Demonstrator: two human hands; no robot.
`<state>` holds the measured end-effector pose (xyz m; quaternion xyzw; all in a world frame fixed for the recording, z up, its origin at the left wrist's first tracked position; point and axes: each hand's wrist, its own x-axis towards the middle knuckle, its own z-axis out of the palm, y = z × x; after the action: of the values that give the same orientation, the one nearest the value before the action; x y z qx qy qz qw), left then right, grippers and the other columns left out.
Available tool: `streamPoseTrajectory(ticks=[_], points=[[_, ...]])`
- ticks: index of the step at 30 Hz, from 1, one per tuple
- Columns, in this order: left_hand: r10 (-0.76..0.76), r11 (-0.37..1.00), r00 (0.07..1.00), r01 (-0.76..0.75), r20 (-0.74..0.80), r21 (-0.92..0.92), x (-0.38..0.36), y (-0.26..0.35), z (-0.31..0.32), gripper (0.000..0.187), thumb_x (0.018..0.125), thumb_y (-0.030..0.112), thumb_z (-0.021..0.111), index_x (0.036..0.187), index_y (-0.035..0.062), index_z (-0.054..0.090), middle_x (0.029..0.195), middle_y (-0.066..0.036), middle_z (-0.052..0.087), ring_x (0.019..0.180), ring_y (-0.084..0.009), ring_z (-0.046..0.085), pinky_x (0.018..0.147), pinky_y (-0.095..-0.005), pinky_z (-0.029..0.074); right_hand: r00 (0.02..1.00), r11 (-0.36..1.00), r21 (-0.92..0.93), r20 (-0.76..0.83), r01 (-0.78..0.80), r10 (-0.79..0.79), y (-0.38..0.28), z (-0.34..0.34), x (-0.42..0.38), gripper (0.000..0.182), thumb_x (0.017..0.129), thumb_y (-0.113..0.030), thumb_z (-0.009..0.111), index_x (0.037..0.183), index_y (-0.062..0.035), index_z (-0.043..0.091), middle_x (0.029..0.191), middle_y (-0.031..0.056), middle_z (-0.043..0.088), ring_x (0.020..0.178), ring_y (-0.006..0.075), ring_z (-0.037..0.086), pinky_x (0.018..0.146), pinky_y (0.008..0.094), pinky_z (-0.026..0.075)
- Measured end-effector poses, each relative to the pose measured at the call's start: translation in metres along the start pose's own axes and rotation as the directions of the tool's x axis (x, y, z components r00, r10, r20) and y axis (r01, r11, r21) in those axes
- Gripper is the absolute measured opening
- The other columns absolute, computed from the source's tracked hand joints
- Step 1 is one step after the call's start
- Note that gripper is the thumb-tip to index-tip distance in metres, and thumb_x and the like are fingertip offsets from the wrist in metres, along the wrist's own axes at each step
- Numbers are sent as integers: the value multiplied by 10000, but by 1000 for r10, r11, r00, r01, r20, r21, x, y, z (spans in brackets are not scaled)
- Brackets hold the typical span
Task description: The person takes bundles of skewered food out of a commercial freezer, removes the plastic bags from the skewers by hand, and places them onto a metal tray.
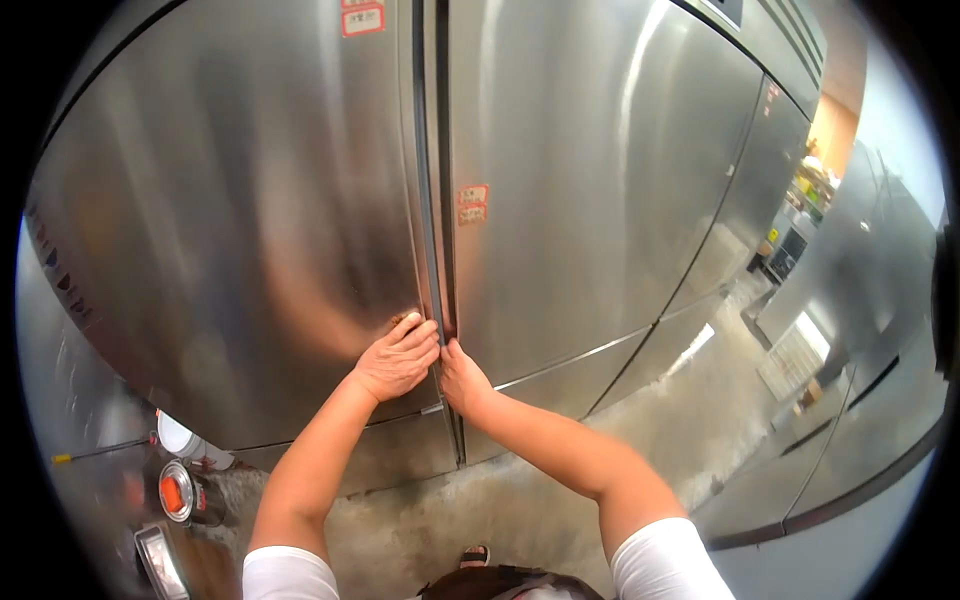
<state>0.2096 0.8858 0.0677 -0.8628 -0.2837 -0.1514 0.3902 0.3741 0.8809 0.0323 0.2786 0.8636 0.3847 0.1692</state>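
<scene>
Two tall stainless steel doors of a large cabinet, a left door (220, 220) and a right door (590, 180), stand in front of me with a narrow dark gap (446, 200) between them. My left hand (398, 360) lies against the left door low by its inner edge, fingers stretched out side by side. A small brownish patch (398, 320) shows at its fingertips; I cannot make out what it is. At the gap, my right hand (464, 380) touches the door edge, thumb side up. Most of its fingers are hidden.
On the left stand a white bucket (178, 436), a can with an orange thing on top (180, 492) and a metal tray (160, 562). Steel cabinets (850, 420) line the right side. Concrete floor (520, 500) lies below, with stocked shelves (800, 210) farther back.
</scene>
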Motion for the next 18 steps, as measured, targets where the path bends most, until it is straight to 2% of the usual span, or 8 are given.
streamPoseTrajectory(ticks=[2,10,12,14,15,16,17,18], points=[[26,999,1000,-26,8,-22,0,0,2,323,681,260,634,959,96,636,1090,-4,593,1194,-159,452,1098,-390,240,998,998,46,46,30,-32,3,-1,0,340,862,-333,495,1066,-142,689,1127,23,631,1128,244,465,1013,455,260],[60,998,996,-59,-71,18,-4,-2,11,258,719,258,608,923,103,639,1064,-3,612,1152,-149,490,1090,-376,273,997,984,162,-3,80,-80,7,10,5,298,825,-306,515,961,-141,722,1075,26,636,1090,250,471,1008,425,273],[50,999,995,-48,-91,16,-3,-4,8,282,724,267,608,948,98,640,1075,-12,612,1147,-157,497,1089,-376,280,993,983,141,-29,120,-117,14,18,3,303,839,-302,510,992,-139,715,1036,32,655,1090,254,495,1000,443,275],[42,999,993,-43,-109,-5,-2,-3,5,294,729,261,609,964,88,643,1080,-20,614,1144,-165,504,1073,-379,299,967,979,99,-204,177,-154,24,28,-4,327,805,-296,511,984,-97,699,1081,57,626,1167,250,450,1075,446,229],[-61,983,988,34,-143,-180,0,2,9,363,718,173,609,1063,61,608,1146,-63,585,1165,-208,493,1054,-389,313,964,976,83,-192,201,-182,33,19,-7,354,811,-289,493,1012,-71,684,1097,66,624,1226,265,417,1110,468,180],[-58,984,987,31,-147,-177,2,12,9,363,718,173,609,1063,61,608,1146,-63,585,1165,-208,493,1054,-389,313,977,984,19,-127,175,-171,44,9,-10,382,831,-287,468,1076,-59,652,1177,92,589,1261,278,388,1122,476,159],[-293,927,936,228,-193,-299,16,23,-4,433,703,130,608,1125,43,563,1174,-95,565,1172,-242,485,1048,-393,316,954,989,-64,-263,134,-146,57,7,-7,387,825,-298,480,1094,-75,648,1195,87,582,1234,274,409,1101,479,183],[-512,813,834,393,-206,-429,32,36,-14,511,688,87,607,1187,25,518,1201,-127,545,1178,-276,477,1042,-397,319,911,987,-139,-392,81,-130,66,9,-7,395,820,-309,491,1112,-91,644,1214,82,575,1207,269,431,1081,481,207]])
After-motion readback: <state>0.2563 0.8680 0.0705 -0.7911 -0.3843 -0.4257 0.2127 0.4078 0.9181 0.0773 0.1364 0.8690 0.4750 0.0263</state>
